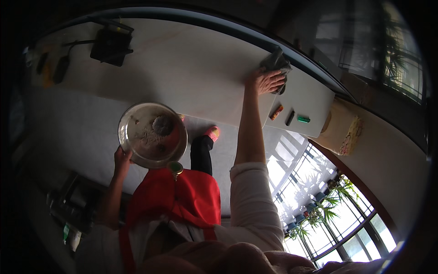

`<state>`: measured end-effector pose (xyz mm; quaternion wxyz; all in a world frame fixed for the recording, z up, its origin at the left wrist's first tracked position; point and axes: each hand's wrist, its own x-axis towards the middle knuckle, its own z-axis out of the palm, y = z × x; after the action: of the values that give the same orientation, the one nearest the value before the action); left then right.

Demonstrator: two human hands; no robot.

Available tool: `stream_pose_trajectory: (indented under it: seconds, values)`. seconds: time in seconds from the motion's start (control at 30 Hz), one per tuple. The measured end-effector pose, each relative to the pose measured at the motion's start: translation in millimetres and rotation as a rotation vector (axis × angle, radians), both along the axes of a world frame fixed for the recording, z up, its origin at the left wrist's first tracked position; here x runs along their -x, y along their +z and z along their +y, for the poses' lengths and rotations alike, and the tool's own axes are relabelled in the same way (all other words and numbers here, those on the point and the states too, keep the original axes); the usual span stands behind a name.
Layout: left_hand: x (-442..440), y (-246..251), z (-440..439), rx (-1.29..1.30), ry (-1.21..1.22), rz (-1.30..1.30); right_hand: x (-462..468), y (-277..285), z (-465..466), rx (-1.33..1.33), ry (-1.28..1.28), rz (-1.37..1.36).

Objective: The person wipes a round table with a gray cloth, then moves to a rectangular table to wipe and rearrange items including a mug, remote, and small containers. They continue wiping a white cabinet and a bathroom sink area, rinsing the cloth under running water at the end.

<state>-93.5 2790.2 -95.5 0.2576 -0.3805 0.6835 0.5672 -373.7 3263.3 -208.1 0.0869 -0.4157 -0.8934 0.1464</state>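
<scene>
My left hand (122,158) grips the near-left rim of a round, shallow metal basin (172,142), held out in front of the red apron (196,188). Inside the basin sits a grey, round, ridged lump (163,125), with wet-looking marks or bits around it; what the lump is, I cannot tell. At the end of my outstretched arm, my right hand (267,82) lies over a crumpled dark grey cloth (276,61), which rests on the pale tabletop (191,65) towards its far edge.
Three small lighter-shaped objects, one red-patterned (276,112), one black (290,118) and one green (303,119), lie near my right forearm. A black boxy object (111,46) stands at the table's far left. Beyond the right end is a cream-covered piece (337,128). Potted plants (325,209) line the windows.
</scene>
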Motion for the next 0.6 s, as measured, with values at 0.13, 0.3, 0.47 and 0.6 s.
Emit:
stream_pose_trajectory:
  seconds: [0.13, 0.3, 0.47, 0.6]
  values:
    - [-22.4, -3.0, -2.3, -0.035, 0.102, -0.049, 32.2, 3.3, 0.1, -0.039, 0.177, -0.078]
    - [-34.9, -16.3, 2.3, -0.091, 0.111, -0.046, 6.6, 14.3, -78.0, -0.156, 0.651, -0.081]
    - [-35.6, -13.2, 5.2, -0.088, 0.084, -0.044, -76.1, 36.5, -165.8, 0.079, 0.909, -0.034]
    - [-38.5, -4.1, -2.3, -0.125, 0.122, -0.068, -159.2, 50.3, -160.1, 0.164, 0.879, -0.253]
